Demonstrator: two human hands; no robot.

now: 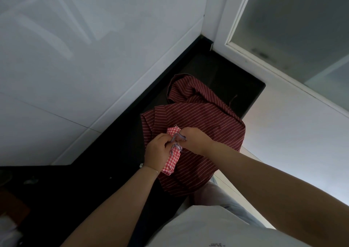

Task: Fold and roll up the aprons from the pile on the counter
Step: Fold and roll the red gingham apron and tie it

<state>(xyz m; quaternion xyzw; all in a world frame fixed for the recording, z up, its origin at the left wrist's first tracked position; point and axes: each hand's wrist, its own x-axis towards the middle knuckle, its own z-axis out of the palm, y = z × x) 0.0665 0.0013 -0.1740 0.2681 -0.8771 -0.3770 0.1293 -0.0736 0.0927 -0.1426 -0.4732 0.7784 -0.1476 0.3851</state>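
Head view: rolled red-checked apron (pixel 172 159) lying on a dark red striped apron (pixel 198 125) spread over the black counter (pixel 117 148). Left hand (pixel 157 150) and right hand (pixel 196 139) each pinch the striped tie cord (pixel 178 140) at the roll's middle, fingers curled.

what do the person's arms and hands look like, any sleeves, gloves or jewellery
Both forearms are bare, with no sleeves reaching them and no gloves. The left hand and right hand show no rings or watch that can be made out. A pale grey-white top covers the torso below.
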